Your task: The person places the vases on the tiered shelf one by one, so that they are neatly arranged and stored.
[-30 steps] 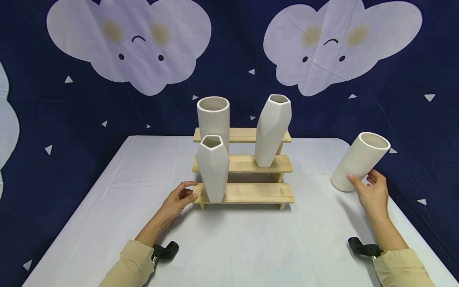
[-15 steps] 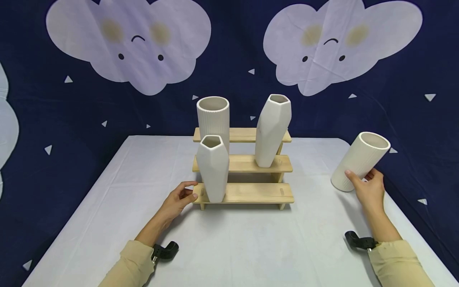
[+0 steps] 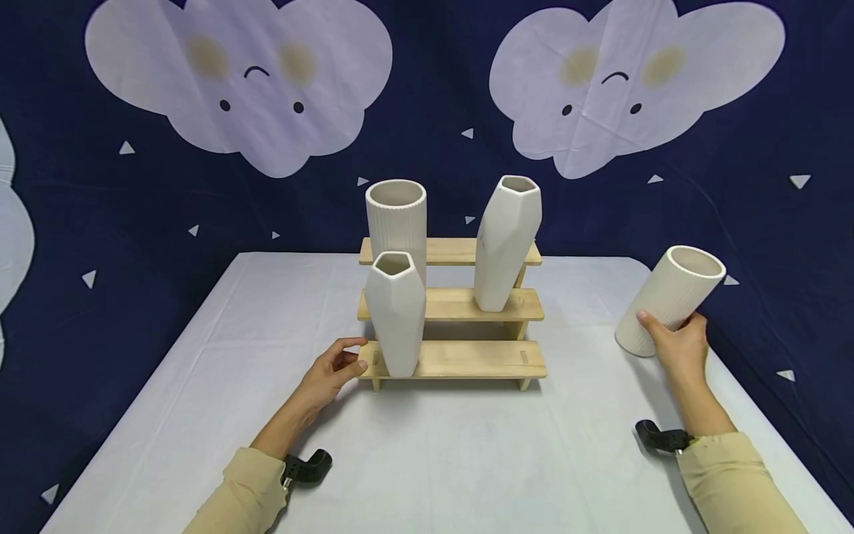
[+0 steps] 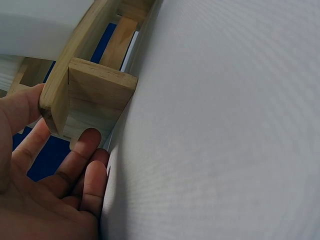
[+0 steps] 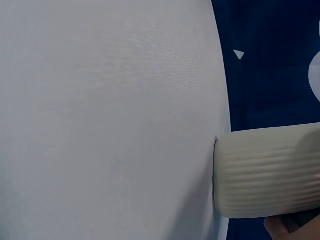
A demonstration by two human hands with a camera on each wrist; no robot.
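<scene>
My right hand [image 3: 683, 352] holds the lower part of a white ribbed cylindrical vase [image 3: 670, 300], thumb on its near side and the other fingers partly hidden behind. The base of this vase [image 5: 265, 172] meets the tablecloth in the right wrist view. At the left end of a three-step wooden display stand [image 3: 477, 360], my left hand [image 3: 333, 371] pinches the bottom board's end between thumb and forefinger. In the left wrist view, the remaining fingers [image 4: 92, 187] curl loosely below that board. A white faceted vase [image 3: 398, 319] stands on the bottom step, just beside my left hand.
Another faceted vase [image 3: 507, 245] stands on the middle step at right. Behind the front vase rises a second ribbed vase [image 3: 398, 222], its lower part hidden. A white cloth covers the table [image 3: 467, 460]; a dark blue cloud-patterned curtain [image 3: 440, 89] hangs behind.
My right hand and forearm have shifted leftward and slightly forward, bringing the thumb further across the ribbed vase. That vase, the stand and my left hand have stayed in place.
</scene>
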